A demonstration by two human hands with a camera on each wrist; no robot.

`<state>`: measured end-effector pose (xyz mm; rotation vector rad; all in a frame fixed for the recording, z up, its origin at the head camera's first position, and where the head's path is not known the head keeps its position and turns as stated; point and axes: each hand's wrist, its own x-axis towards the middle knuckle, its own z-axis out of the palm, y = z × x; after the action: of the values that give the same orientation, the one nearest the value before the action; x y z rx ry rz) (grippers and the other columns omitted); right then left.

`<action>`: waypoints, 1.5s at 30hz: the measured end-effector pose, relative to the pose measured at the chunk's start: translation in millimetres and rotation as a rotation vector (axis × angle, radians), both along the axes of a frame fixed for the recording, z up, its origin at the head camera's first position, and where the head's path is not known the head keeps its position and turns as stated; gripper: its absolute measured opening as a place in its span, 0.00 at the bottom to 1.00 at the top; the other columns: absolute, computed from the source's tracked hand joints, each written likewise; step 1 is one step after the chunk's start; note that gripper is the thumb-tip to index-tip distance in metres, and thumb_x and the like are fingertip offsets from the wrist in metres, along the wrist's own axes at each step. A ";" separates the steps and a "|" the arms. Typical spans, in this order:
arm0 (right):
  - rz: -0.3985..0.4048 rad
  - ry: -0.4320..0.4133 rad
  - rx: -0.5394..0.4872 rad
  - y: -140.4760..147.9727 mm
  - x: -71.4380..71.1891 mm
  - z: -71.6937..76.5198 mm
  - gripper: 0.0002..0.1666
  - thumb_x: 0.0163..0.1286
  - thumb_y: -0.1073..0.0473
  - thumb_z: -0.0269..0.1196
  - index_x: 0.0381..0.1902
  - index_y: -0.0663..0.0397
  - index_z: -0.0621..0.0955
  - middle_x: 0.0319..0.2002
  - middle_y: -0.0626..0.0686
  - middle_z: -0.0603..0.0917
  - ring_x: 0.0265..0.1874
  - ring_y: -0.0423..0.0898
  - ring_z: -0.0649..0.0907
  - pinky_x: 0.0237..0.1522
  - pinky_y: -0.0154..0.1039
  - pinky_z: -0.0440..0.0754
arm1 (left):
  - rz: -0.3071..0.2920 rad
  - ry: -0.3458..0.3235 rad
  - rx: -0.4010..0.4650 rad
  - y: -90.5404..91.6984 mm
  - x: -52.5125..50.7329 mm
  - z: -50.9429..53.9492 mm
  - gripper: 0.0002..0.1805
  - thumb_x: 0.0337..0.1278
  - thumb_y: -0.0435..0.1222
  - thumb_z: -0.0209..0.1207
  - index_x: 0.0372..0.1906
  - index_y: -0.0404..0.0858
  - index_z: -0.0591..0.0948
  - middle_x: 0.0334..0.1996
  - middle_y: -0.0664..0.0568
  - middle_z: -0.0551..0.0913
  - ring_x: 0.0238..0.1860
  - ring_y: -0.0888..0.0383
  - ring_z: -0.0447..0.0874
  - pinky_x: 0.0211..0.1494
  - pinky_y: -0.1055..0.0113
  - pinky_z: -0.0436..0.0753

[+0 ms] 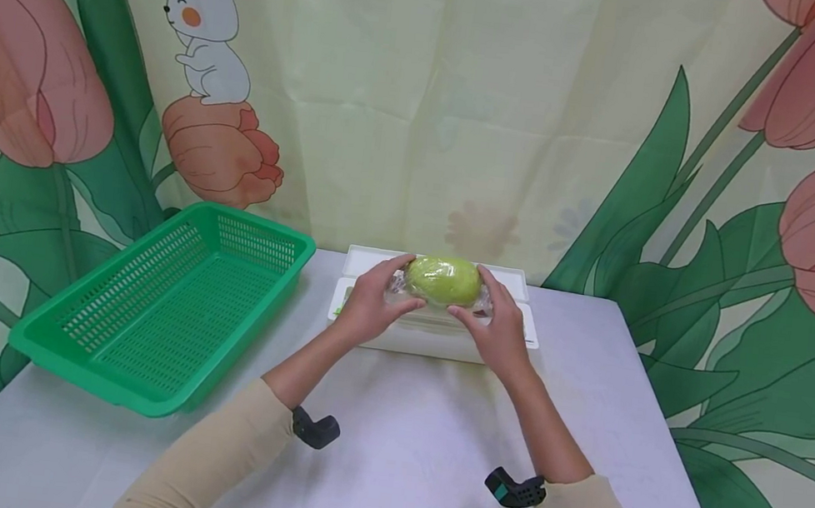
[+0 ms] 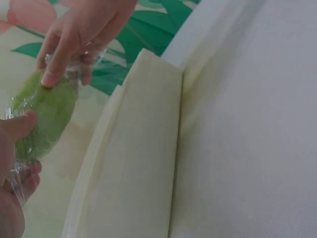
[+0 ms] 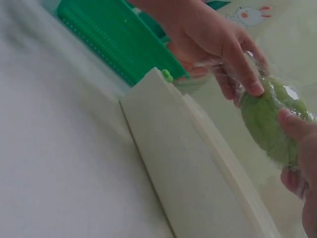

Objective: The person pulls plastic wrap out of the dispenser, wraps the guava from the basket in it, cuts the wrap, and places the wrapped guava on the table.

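Note:
A green oval fruit or vegetable (image 1: 444,281) in clear plastic film is held up over a white box (image 1: 427,343) at the far side of the table. The left hand (image 1: 370,300) grips its left end, thumb in front and fingers behind; the right hand (image 1: 501,323) grips the other end the same way. Loose film bunches at both ends under the fingers. Both wrist views show the wrapped green item (image 2: 47,111) (image 3: 275,119) between the two hands, raised beside the box's wall (image 2: 143,148).
A green slatted basket (image 1: 212,374) stands on the left of the table (image 1: 413,472). The box's white lid (image 1: 510,281) stands open at the back, near a patterned curtain (image 1: 424,105). Something small and green (image 3: 167,75) shows at the box's left end.

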<state>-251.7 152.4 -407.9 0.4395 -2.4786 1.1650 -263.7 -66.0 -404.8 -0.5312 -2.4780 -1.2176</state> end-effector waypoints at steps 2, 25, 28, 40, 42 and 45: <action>0.002 0.002 -0.004 -0.3 0.1 2.8 0.47 0.58 0.53 0.72 0.71 0.54 0.64 0.64 0.60 0.73 0.53 0.56 0.80 0.44 0.48 0.86 | 0.001 0.010 -0.002 -0.2 -0.2 1.7 0.40 0.46 0.43 0.72 0.67 0.42 0.70 0.63 0.48 0.77 0.65 0.51 0.73 0.68 0.55 0.73; 0.009 0.013 0.009 1.4 6.2 31.0 0.47 0.58 0.52 0.71 0.72 0.51 0.64 0.63 0.59 0.74 0.54 0.55 0.78 0.44 0.49 0.86 | -0.007 0.031 0.010 -0.6 6.1 27.5 0.40 0.45 0.42 0.73 0.66 0.42 0.70 0.62 0.49 0.77 0.64 0.52 0.75 0.66 0.56 0.76; 0.008 0.014 0.006 1.2 7.6 34.2 0.47 0.58 0.52 0.71 0.72 0.52 0.64 0.63 0.60 0.73 0.53 0.55 0.79 0.44 0.49 0.86 | -0.008 0.037 0.012 -0.9 7.8 31.0 0.40 0.45 0.43 0.73 0.66 0.42 0.71 0.62 0.49 0.78 0.63 0.51 0.75 0.66 0.55 0.76; 0.009 0.046 0.005 -0.4 14.8 50.4 0.47 0.57 0.52 0.72 0.72 0.51 0.64 0.61 0.60 0.76 0.48 0.54 0.80 0.41 0.47 0.86 | -0.017 0.041 0.031 -2.7 16.1 47.8 0.40 0.46 0.42 0.73 0.67 0.42 0.70 0.62 0.49 0.77 0.64 0.52 0.74 0.67 0.57 0.75; 0.012 0.045 0.000 -0.5 16.7 53.4 0.47 0.57 0.52 0.72 0.72 0.51 0.64 0.61 0.61 0.75 0.49 0.55 0.81 0.42 0.48 0.86 | -0.019 0.042 0.030 -2.9 17.7 50.6 0.40 0.46 0.42 0.73 0.67 0.41 0.70 0.62 0.49 0.77 0.64 0.52 0.74 0.67 0.57 0.75; 0.013 0.043 -0.003 -0.8 19.7 57.6 0.47 0.58 0.52 0.72 0.72 0.50 0.64 0.61 0.60 0.75 0.50 0.55 0.81 0.43 0.48 0.86 | -0.014 0.041 0.021 -3.2 20.0 54.4 0.40 0.46 0.43 0.72 0.67 0.42 0.70 0.63 0.50 0.77 0.64 0.53 0.74 0.66 0.58 0.76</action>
<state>-232.0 151.6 -350.3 0.4760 -2.4411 1.1523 -243.7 -69.2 -350.4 -0.5638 -2.4289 -1.2243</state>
